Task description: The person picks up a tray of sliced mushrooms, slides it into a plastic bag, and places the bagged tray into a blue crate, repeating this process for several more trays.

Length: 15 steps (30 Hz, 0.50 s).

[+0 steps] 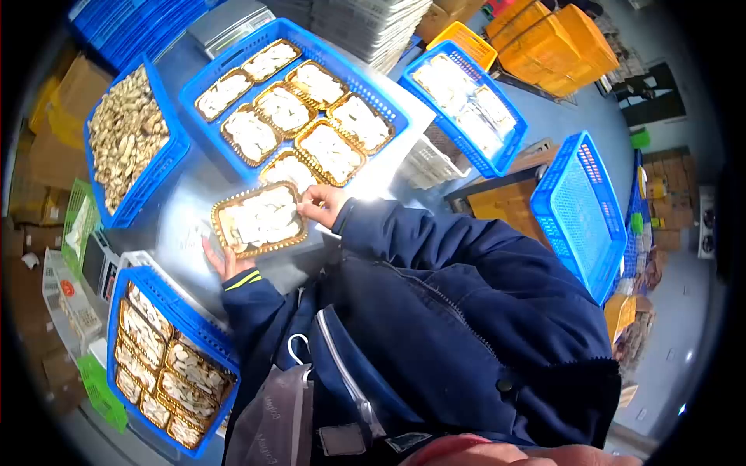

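Note:
A gold plastic tray (260,220) of pale, mushroom-like pieces is held tilted over the metal table in the head view. My right hand (322,205) pinches its right rim, thumb and fingers closed together. At the lower left corner, my left hand (223,261) grips the rim, its thumb at the near edge and a finger along the outside; the other fingers are partly hidden. Just beyond stands a blue crate (203,133) holding several similar filled trays. One filled tray (289,169) in that crate's near corner lies close to my right hand.
A blue crate (177,147) of loose tan mushroom-like pieces stands at left. Another blue crate (134,273) with filled trays sits lower left, beside a scale (99,264). At right are a crate (497,167) with trays and a bare blue crate (579,210). Stacked crates (365,31) rise behind.

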Each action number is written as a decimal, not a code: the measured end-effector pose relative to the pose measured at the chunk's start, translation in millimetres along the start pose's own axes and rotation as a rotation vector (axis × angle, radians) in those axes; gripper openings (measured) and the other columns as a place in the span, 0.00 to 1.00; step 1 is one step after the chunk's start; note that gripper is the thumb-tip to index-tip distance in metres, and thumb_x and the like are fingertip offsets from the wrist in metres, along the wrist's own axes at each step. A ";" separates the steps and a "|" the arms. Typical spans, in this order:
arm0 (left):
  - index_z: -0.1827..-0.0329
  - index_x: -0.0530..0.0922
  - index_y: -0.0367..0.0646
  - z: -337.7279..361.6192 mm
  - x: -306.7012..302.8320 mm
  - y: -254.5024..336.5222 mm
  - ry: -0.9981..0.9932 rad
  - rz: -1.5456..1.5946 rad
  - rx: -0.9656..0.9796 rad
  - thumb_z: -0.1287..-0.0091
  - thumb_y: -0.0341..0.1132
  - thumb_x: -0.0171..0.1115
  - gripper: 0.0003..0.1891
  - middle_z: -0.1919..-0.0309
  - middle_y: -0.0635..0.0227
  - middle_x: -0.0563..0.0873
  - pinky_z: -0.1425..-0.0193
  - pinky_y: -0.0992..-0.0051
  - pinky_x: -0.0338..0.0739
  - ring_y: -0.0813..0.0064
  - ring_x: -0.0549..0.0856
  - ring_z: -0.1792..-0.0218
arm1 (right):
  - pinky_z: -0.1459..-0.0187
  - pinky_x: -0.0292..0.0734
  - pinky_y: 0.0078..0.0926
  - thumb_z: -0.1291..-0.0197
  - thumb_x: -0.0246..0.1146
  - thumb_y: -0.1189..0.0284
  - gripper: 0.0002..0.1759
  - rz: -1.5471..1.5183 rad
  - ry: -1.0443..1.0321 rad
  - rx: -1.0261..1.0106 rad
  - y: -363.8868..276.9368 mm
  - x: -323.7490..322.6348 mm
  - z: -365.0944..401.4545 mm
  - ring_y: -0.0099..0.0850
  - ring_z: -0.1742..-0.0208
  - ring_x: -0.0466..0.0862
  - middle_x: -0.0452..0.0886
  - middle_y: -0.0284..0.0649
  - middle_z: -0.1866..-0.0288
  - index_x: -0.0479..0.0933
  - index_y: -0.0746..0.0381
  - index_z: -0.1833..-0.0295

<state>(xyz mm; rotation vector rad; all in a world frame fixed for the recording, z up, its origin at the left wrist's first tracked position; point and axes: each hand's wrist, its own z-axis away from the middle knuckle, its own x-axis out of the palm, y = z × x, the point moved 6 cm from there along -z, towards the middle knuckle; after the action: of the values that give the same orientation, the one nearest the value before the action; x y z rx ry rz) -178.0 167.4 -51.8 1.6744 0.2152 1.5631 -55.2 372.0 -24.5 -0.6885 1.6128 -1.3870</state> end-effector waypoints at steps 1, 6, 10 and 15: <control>0.32 0.48 0.59 0.2 1.7 -2.5 -0.001 0.014 -0.014 0.39 0.27 0.53 0.34 0.36 0.56 0.60 0.38 0.46 0.58 0.54 0.62 0.37 | 0.66 0.71 0.31 0.48 0.61 0.64 0.10 0.086 -0.022 -0.067 -10.9 -3.8 -2.1 0.36 0.70 0.75 0.74 0.41 0.74 0.73 0.59 0.72; 0.31 0.46 0.61 -1.1 1.2 -17.1 -0.029 0.000 -0.044 0.39 0.29 0.55 0.36 0.36 0.56 0.60 0.40 0.48 0.61 0.55 0.64 0.38 | 0.58 0.67 0.37 0.50 0.57 0.71 0.04 0.380 0.164 -0.315 -43.6 -20.0 2.0 0.42 0.59 0.71 0.73 0.44 0.66 0.73 0.60 0.69; 0.31 0.43 0.58 -2.2 4.1 -29.1 -0.006 -0.027 -0.039 0.37 0.34 0.54 0.36 0.37 0.56 0.61 0.41 0.48 0.62 0.55 0.64 0.39 | 0.54 0.69 0.33 0.49 0.57 0.76 0.06 0.315 0.140 -0.369 -57.7 -23.5 2.3 0.43 0.58 0.73 0.73 0.45 0.63 0.70 0.64 0.65; 0.33 0.53 0.46 -9.8 -22.7 -60.9 -0.094 0.161 -0.326 0.33 0.45 0.47 0.28 0.37 0.57 0.63 0.36 0.56 0.60 0.60 0.63 0.37 | 0.61 0.75 0.28 0.43 0.50 0.74 0.15 0.036 0.032 -0.012 -86.5 -26.3 12.6 0.35 0.65 0.80 0.77 0.46 0.66 0.71 0.63 0.50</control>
<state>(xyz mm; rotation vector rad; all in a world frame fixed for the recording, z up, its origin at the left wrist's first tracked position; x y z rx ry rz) -167.7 197.4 -109.4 1.5298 -0.2183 1.5358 -43.1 368.8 65.9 -0.6441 1.6523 -1.3691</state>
